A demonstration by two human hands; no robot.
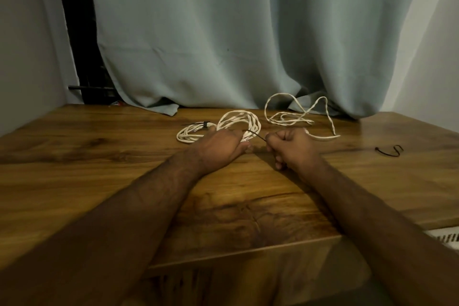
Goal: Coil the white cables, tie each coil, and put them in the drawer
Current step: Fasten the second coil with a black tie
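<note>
My left hand (221,148) grips a coil of white cable (242,119) at its near side, holding it up off the wooden table (99,156). A thin black tie (255,135) runs from that coil to my right hand (293,148), which is closed on its end and holds it taut. A second white coil (191,133), bound with a black tie, lies flat just left of the held one. A loose, uncoiled white cable (298,117) sprawls behind my right hand. No drawer is in view.
A spare black tie (390,151) lies on the table at the right. A grey-blue curtain (236,45) hangs along the table's back edge, touching the loose cable. The table's front edge runs under my forearms.
</note>
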